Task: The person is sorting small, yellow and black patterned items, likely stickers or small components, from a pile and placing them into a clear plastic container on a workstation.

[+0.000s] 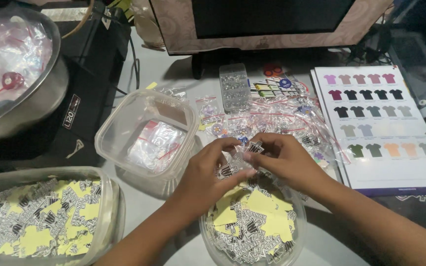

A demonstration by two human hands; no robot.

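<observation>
Both hands meeting at frame centre, just above a round tub. Left hand [208,167] coming up from the lower middle, fingers curled, thumb and fingertips pinched on a small clear bag [236,158]. Right hand [284,160] reaching in from the lower right, fingertips pressed together on a black-and-white sticker [255,147] at the bag's top edge. Another sticker [227,171] showing under the left fingers, touching the bag; whether inside it or behind, cannot tell.

Directly below the hands, the round tub [208,241], heaped with more cut stickers, yellow backing facing up on many. Lower left of the frame, a rectangular tub [117,207] packed with the same stickers. Centre left, a clear square tub [107,135] tilted, holding a few filled bags. Just above the hands, a loose spread of zip bags [277,118] with red seal lines, some with round badges inside. Above that, a narrow clear box [233,87] of small pieces. Right side, a printed sheet [395,162] showing rows of coloured shirts. Upper left, a metal bowl [50,93] with plastic wrappers, resting on a black printer [89,98]. Top centre, a monitor [267,19] with a dark screen.
</observation>
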